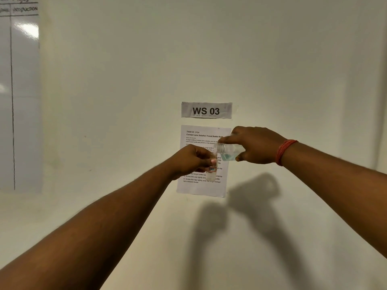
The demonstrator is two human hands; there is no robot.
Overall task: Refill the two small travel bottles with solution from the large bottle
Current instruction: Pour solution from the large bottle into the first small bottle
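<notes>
We have both arms stretched out in front of a pale wall. Our left hand is curled round a small travel bottle, holding it upright, its clear body hanging below the fingers and a red-edged label showing on it. Just to the right of that hand and a little higher, our right hand grips the large bottle, thumb underneath and forefinger laid along the top. That bottle lies tipped on its side, its open threaded neck pointing left, the rim right over the mouth of the small one; whether the two rims touch, we cannot tell. A little bluish liquid sits low in the large bottle, close to our right thumb.

A red band wraps our right wrist. Behind both hands a printed instruction sheet is stuck to the wall, and above them a sign reading WS 03. Far off to the left of our left arm hangs a whiteboard, its right edge well apart from us. Below and right of the hands, only their shadows fall on bare wall, and there is open room around both forearms.
</notes>
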